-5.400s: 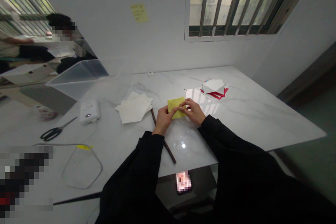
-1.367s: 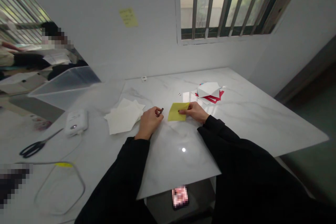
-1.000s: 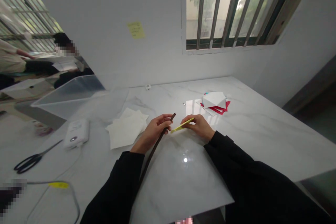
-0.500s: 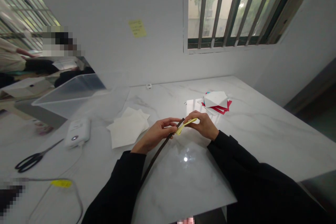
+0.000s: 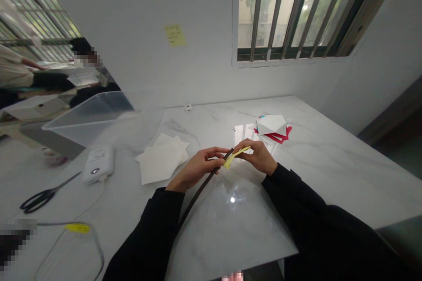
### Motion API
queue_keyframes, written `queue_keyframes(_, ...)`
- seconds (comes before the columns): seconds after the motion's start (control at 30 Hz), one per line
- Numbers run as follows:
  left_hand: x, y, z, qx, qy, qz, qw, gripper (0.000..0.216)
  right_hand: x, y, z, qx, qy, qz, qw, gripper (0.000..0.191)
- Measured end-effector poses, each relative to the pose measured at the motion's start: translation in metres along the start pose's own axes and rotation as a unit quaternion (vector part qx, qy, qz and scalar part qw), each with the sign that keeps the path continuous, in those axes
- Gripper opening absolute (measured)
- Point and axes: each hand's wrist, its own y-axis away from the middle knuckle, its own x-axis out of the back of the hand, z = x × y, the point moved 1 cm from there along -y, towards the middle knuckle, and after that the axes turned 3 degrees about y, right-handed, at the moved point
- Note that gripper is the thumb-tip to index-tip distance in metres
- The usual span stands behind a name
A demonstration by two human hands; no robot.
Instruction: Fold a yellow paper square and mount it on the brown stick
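Glossy marble table [image 5: 323, 158], matt yellow paper [image 5: 236, 156]

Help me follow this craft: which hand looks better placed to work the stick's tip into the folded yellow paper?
Probably the left hand: it grips the dark stick, whose tip meets the yellow paper. The right hand pinches that paper, held above the table.
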Motion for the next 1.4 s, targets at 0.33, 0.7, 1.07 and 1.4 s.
queue_keyframes(0.33,-0.001,0.0,-0.001,-0.003,-0.007,0.013,1.0,0.039,-0.001,-0.001,0.001,-0.072,-0.073,-0.024,0.994,0.022)
queue_keyframes(0.7,-0.001,-0.008,-0.015,0.016,0.085,-0.011,0.996,0.035,-0.002,-0.003,0.002,-0.181,-0.247,-0.074,0.949,0.049)
queue_keyframes(1.07,0.004,-0.015,-0.02,0.019,0.097,-0.04,0.994,0.041,-0.004,-0.003,0.007,-0.224,-0.324,-0.078,0.916,0.051)
queue_keyframes(1.4,0.005,0.003,-0.016,0.061,0.017,-0.011,0.998,0.036,-0.001,-0.006,0.019,-0.239,-0.324,-0.061,0.913,0.051)
